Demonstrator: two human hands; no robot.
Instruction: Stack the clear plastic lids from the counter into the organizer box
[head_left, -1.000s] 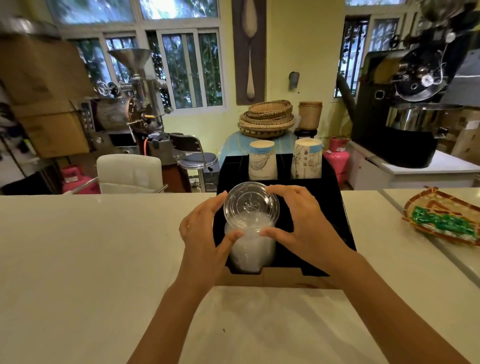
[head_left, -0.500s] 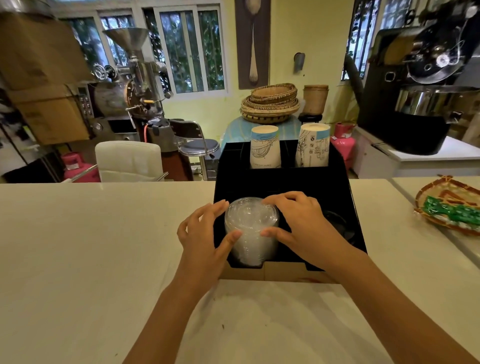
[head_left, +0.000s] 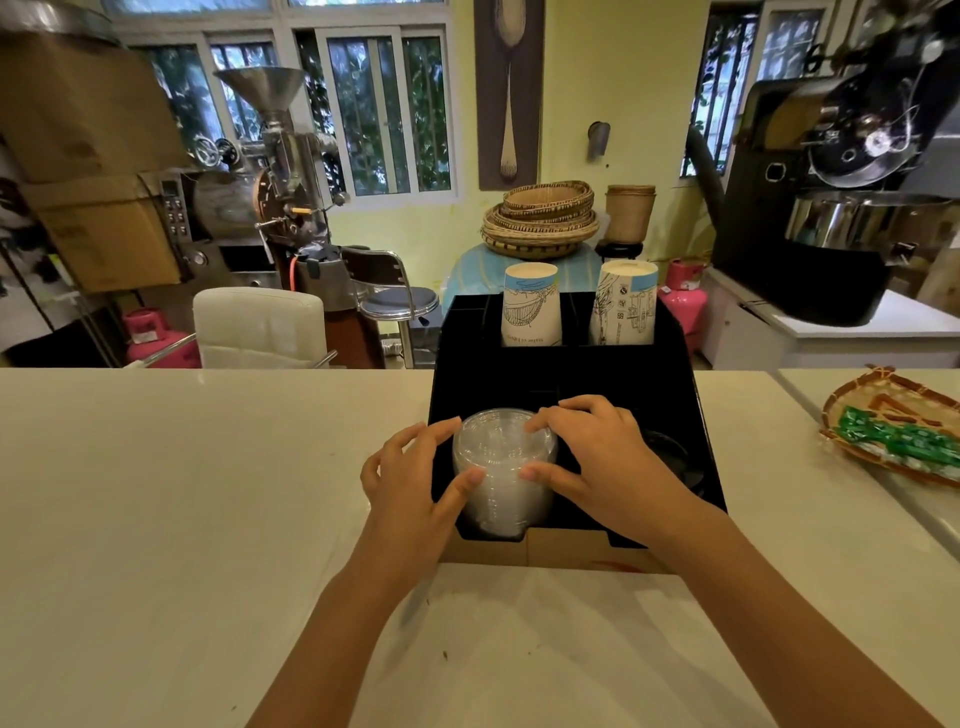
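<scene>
A stack of clear plastic lids (head_left: 501, 467) sits in the front left slot of the black organizer box (head_left: 566, 379) on the white counter. My left hand (head_left: 410, 483) touches the stack's left side, thumb on its front. My right hand (head_left: 602, 462) rests on the stack's top right edge, thumb against its side. Both hands hold the stack between them. A dark round item (head_left: 670, 457) lies in the front right slot, partly hidden by my right hand.
Two stacks of paper cups (head_left: 530, 306) (head_left: 626, 304) stand in the box's rear slots. A woven tray with green packets (head_left: 898, 436) lies at the right on the counter (head_left: 182, 493). Chairs and coffee machines stand beyond the counter's far edge.
The lid stack has sunk down into the front left slot, with both hands following it down. The camera view has shifted slightly.
</scene>
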